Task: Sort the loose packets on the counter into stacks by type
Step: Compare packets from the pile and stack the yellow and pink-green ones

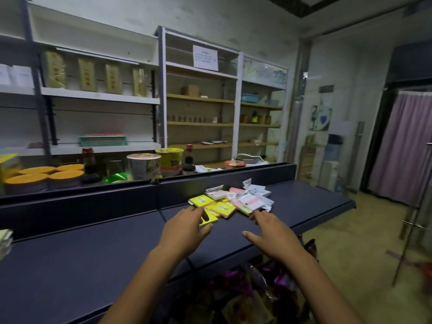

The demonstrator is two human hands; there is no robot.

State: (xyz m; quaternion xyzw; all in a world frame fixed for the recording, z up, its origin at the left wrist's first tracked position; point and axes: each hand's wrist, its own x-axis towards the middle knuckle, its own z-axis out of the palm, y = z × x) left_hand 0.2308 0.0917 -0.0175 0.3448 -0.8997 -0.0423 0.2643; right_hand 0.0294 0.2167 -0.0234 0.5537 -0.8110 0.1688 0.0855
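Packets (230,201) heaped mid-table (93,253), unsorted. I see left hand (184,226), right hand (272,232) spread flat at near edge, holding nothing. Risk: sweep mixes yellow, pink types, or knocks some off.

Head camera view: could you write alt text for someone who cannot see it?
A person's left hand and right hand reach, fingers relaxed, toward a jumbled pile of yellow packets and pink-and-white packets on a dark blue counter. Behind stand sparsely stocked shelves and instant noodle cups.
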